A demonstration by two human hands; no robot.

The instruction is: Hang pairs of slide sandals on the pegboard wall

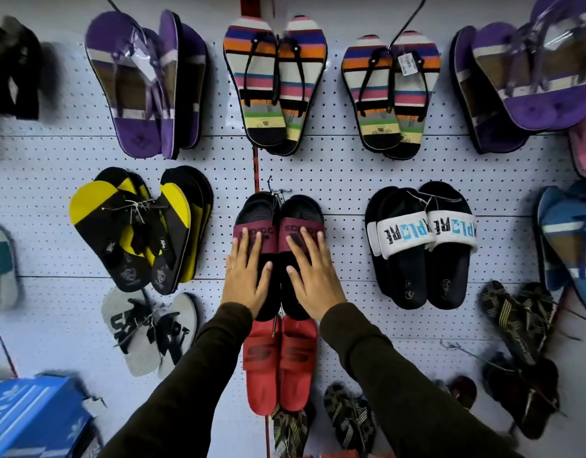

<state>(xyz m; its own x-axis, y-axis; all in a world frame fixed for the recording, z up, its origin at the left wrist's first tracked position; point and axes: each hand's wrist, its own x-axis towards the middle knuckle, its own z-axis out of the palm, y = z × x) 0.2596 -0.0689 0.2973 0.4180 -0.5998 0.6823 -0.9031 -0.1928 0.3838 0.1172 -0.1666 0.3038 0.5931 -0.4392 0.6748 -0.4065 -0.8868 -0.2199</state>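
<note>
A pair of black slide sandals with maroon straps (pixel 280 211) hangs toe-up from a wire hook (pixel 274 190) in the middle of the white pegboard wall (pixel 344 166). My left hand (pixel 245 279) lies flat on the left sandal, fingers spread and reaching up onto its strap. On the right sandal my right hand (pixel 314 279) rests the same way. Both palms press against the footbeds; neither hand is curled around a sandal. Dark sleeves cover both forearms.
Red slides (pixel 280 361) hang directly below, black slides with white straps (pixel 420 246) to the right, and yellow-black flip-flops (pixel 136 229) to the left. Striped flip-flops (pixel 273 84) hang above. Grey slides (pixel 149 328) hang lower left. A blue shoebox (pixel 34 414) sits bottom left.
</note>
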